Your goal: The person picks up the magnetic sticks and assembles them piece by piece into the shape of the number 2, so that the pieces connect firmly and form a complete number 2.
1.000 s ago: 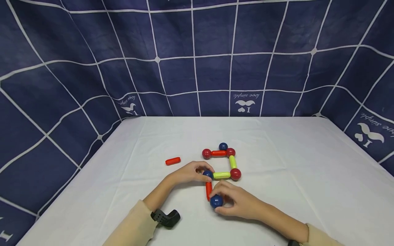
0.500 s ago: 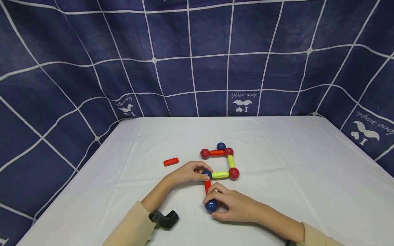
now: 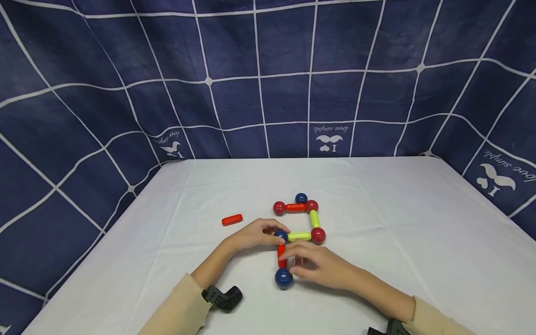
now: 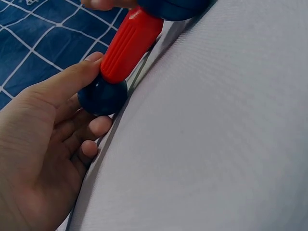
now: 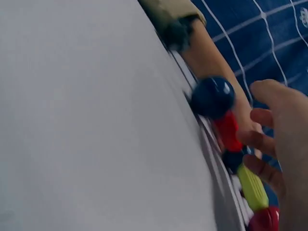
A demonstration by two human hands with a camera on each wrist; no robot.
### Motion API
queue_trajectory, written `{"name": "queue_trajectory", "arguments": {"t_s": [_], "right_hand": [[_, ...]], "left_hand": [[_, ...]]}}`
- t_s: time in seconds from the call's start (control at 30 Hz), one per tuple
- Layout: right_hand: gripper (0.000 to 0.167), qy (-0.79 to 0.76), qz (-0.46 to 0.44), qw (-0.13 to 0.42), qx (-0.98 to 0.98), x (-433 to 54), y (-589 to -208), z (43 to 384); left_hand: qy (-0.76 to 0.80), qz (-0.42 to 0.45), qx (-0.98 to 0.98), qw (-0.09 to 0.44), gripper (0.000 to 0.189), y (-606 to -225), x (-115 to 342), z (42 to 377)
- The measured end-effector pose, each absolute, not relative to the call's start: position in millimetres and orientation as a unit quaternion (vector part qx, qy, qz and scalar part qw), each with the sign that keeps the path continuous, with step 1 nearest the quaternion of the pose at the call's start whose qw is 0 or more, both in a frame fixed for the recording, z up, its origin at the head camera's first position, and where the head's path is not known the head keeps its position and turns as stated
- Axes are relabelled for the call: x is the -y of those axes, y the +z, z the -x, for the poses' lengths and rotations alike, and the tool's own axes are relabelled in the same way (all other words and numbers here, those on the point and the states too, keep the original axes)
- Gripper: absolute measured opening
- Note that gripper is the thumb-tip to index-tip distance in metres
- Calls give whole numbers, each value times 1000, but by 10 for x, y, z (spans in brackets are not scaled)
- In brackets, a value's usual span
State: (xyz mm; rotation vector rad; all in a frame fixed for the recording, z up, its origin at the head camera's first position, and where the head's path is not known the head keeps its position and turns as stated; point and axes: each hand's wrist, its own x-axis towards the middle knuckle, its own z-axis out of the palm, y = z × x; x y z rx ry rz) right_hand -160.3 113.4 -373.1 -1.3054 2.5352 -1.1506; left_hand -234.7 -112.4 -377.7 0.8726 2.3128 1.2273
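Note:
In the head view my left hand (image 3: 255, 235) pinches a blue ball (image 4: 102, 96) between thumb and fingers. From that ball a red building rod (image 4: 130, 45) runs toward me, and a second, bigger-looking blue ball (image 3: 284, 279) sits at its near end. My right hand (image 3: 322, 266) hovers beside this near ball, fingers loosely bent over the rod; the right wrist view shows its fingers spread and holding nothing. A yellow-green rod (image 3: 299, 237) leads right from the pinched ball to a red ball (image 3: 318, 235).
Further back, another yellow-green rod (image 3: 314, 218), a red ball (image 3: 311, 206), a red rod (image 3: 295, 207) and an end red ball (image 3: 279, 208) continue the chain. A blue ball (image 3: 301, 198) sits behind. One loose red rod (image 3: 232, 219) lies left on the white cloth (image 3: 398, 260).
My right hand brought the near blue ball left to the end of the red rod, then let go and lifted slightly away. The left hand kept its pinch.

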Motion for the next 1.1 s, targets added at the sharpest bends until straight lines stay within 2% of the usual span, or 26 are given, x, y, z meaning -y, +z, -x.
{"name": "queue_trajectory", "arguments": {"t_s": [0.17,0.23,0.33,0.57,0.83,0.93,1.1], "right_hand": [[20,-371,375,-96,-844,-1360,-3728,1837],[19,-345,347,-118,-864,-1450,-3732,1922],[20,-309,304,-95,-896,-1560,-3738,2015],[35,-298,270,19,-915,-1654,-3797,2115],[34,-343,277,45,-896,-1655,-3856,2135],[35,-345,274,51,-896,-1658,-3875,2132],[35,-344,271,48,-898,-1659,-3881,2140]], "left_hand": [[430,-308,-827,190,30,-3785,1125,2347],[429,-302,-829,195,30,-3787,1125,2347],[431,-296,-829,200,29,-3790,1126,2344],[433,-294,-828,202,30,-3778,1118,2349],[426,-280,-835,206,32,-3696,1139,2338],[430,-264,-846,175,31,-3618,1223,2351],[401,-229,-884,72,21,-3433,1511,2428]]}}
